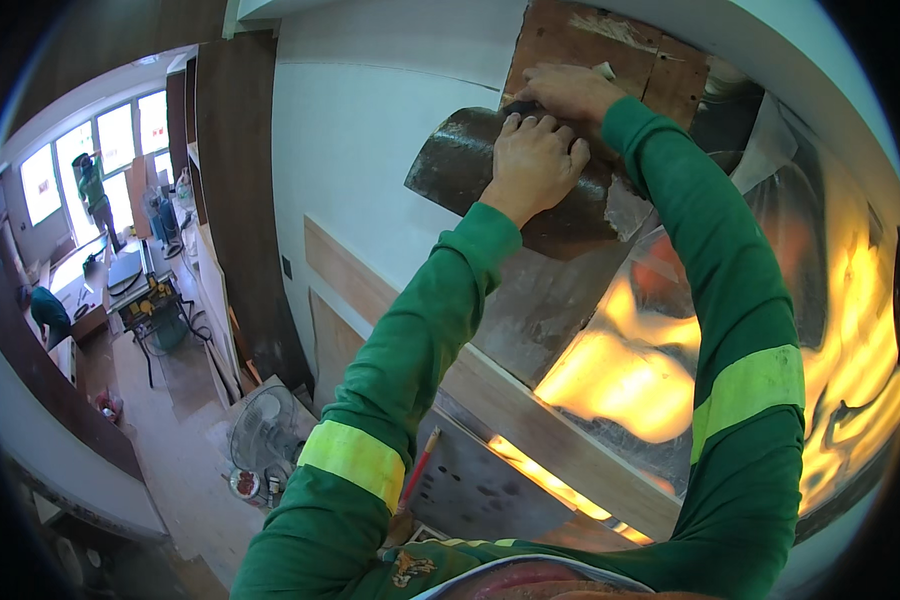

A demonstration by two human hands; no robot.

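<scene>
A dark brown, glossy, flexible sheet [457, 160] curls away from a brown panel on the wall in front of me. My left hand [536, 168] is closed over the sheet's upper part, with bent fingers along its edge. Just above and to the right, my right hand [575, 92] is closed at the sheet's top edge; its fingertips are partly hidden. Behind the hands, the brown panel [670, 85] shows pale, rough patches. A torn, whitish flap [627, 208] hangs at the sheet's right side.
Clear plastic film [785, 190] hangs at right, over bright yellow-orange light. A wooden strip [570, 450] crosses below. Lower left stand a fan [267, 425] and a paint can [244, 484]. Farther off are a table saw [158, 300] and two people, one near the windows [90, 190].
</scene>
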